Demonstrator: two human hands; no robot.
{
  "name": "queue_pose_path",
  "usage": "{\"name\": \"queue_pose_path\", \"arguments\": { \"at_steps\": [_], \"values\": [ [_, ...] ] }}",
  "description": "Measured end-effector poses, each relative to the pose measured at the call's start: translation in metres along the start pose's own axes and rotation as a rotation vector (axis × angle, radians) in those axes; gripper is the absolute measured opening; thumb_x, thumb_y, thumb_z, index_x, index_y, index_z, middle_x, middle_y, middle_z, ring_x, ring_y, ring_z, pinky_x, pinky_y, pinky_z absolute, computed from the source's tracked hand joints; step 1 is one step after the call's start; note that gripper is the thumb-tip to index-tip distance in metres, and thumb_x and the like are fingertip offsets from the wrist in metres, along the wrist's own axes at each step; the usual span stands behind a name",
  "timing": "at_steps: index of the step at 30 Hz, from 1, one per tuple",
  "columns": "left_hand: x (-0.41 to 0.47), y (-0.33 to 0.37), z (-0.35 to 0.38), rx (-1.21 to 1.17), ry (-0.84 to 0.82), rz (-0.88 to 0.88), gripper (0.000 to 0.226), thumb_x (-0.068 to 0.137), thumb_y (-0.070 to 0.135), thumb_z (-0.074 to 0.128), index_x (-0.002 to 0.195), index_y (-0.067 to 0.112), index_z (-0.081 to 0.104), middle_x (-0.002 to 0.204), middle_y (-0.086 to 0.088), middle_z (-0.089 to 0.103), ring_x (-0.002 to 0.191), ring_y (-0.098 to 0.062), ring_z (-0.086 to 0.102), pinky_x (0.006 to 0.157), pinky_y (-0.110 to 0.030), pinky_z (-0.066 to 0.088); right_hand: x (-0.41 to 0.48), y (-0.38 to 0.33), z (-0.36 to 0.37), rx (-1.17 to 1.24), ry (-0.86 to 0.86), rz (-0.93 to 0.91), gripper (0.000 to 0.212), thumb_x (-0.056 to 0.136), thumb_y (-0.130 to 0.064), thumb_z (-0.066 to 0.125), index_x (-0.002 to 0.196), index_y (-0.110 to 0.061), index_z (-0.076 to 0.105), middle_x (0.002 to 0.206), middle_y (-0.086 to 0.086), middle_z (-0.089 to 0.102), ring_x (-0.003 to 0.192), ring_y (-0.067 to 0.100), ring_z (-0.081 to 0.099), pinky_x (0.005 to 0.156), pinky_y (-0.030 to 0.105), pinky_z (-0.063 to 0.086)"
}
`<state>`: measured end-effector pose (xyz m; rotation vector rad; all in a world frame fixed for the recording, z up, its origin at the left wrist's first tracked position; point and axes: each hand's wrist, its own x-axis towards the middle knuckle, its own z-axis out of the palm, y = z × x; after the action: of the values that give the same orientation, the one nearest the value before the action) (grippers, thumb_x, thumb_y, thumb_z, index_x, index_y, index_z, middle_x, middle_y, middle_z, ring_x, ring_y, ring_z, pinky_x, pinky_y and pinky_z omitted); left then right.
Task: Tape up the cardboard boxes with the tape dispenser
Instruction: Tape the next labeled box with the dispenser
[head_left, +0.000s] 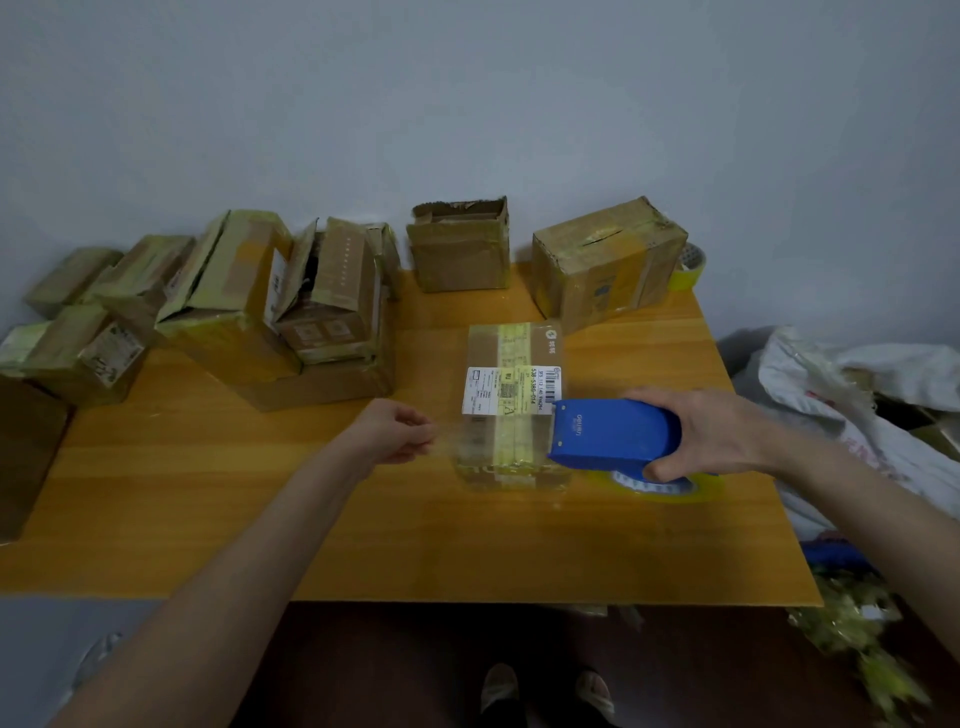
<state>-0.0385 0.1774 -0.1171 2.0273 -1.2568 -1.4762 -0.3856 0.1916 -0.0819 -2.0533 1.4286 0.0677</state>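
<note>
The tape dispenser (613, 434) is gripped by the right hand (722, 431) at 3 o'clock of the labelled box (511, 353). The tape end (441, 441) is pinched by the left hand (400, 434) at 9 o'clock. This band is judged unfinished; open-flapped boxes (311, 291) at 10 o'clock are not yet sealed.

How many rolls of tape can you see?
2: a loaded roll in the tape dispenser the right hand holds, a spare roll behind the back-right box. Others may be hidden.
</note>
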Motion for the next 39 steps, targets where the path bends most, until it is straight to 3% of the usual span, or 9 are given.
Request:
{"name": "queue_pose_path", "arguments": {
  "at_steps": [6,8,13,17,24,29,39],
  "values": [
    [-0.001,-0.012,0.018,0.036,0.014,0.01,0.012,0.089,0.011,0.066,0.098,0.003,0.066,0.076,-0.002,0.066,0.059,-0.003,0.061,0.058,-0.017,0.049,-0.015,0.018,0.009,0.08,-0.027,0.016,0.065,0.074,-0.029,0.079,0.115,-0.056,0.037,0.102,-0.02,0.058,0.092,0.004,0.057,0.08,0.029,0.05],
    [-0.001,-0.016,0.019,0.032,0.026,0.004,0.013,0.09,0.01,0.065,0.1,0.001,0.066,0.076,-0.002,0.066,0.062,-0.006,0.06,0.058,-0.017,0.048,-0.017,0.02,0.011,0.097,-0.046,0.018,0.066,0.074,-0.028,0.079,0.114,-0.058,0.035,0.104,-0.017,0.059,0.094,0.006,0.058,0.084,0.033,0.051],
    [-0.001,-0.018,0.016,0.039,0.064,0.021,0.013,0.09,0.012,0.065,0.1,0.003,0.067,0.079,-0.001,0.066,0.068,-0.008,0.06,0.063,-0.02,0.046,-0.02,0.031,0.011,0.004,-0.061,0.084,0.077,0.072,-0.037,0.078,0.135,-0.048,0.036,0.105,-0.011,0.062,0.092,0.01,0.06,0.084,0.038,0.053],
    [-0.003,-0.016,0.026,0.035,0.128,0.063,0.009,0.09,0.013,0.066,0.096,0.006,0.065,0.082,-0.001,0.066,0.068,-0.007,0.06,0.06,-0.019,0.042,-0.013,0.032,0.011,-0.041,-0.053,0.096,0.074,0.069,-0.041,0.076,0.133,-0.046,0.039,0.098,-0.012,0.063,0.087,0.01,0.06,0.08,0.038,0.054],
    [-0.002,-0.026,0.036,0.037,0.132,0.045,0.008,0.09,0.011,0.065,0.083,0.015,0.061,0.081,-0.002,0.066,0.069,-0.008,0.061,0.06,-0.019,0.041,-0.004,0.033,0.015,-0.101,-0.109,0.141,0.079,0.072,-0.04,0.074,0.141,-0.041,0.034,0.105,-0.01,0.063,0.095,0.013,0.06,0.087,0.039,0.053],
    [0.001,-0.025,0.044,0.026,0.129,0.046,0.012,0.09,0.009,0.064,0.08,0.014,0.059,0.078,-0.001,0.063,0.066,-0.007,0.059,0.056,-0.014,0.041,0.003,0.037,0.017,-0.106,-0.131,0.178,0.083,0.073,-0.039,0.074,0.144,-0.039,0.031,0.107,-0.009,0.062,0.096,0.014,0.059,0.088,0.039,0.053],
    [0.014,-0.029,0.046,-0.011,0.127,0.001,0.012,0.089,0.012,0.067,0.08,0.012,0.059,0.078,-0.003,0.063,0.068,-0.009,0.058,0.06,-0.02,0.04,0.024,0.035,0.031,-0.122,-0.168,0.194,0.08,0.074,-0.041,0.073,0.143,-0.04,0.032,0.109,-0.01,0.058,0.098,0.016,0.057,0.081,0.036,0.053]
  ]
}}
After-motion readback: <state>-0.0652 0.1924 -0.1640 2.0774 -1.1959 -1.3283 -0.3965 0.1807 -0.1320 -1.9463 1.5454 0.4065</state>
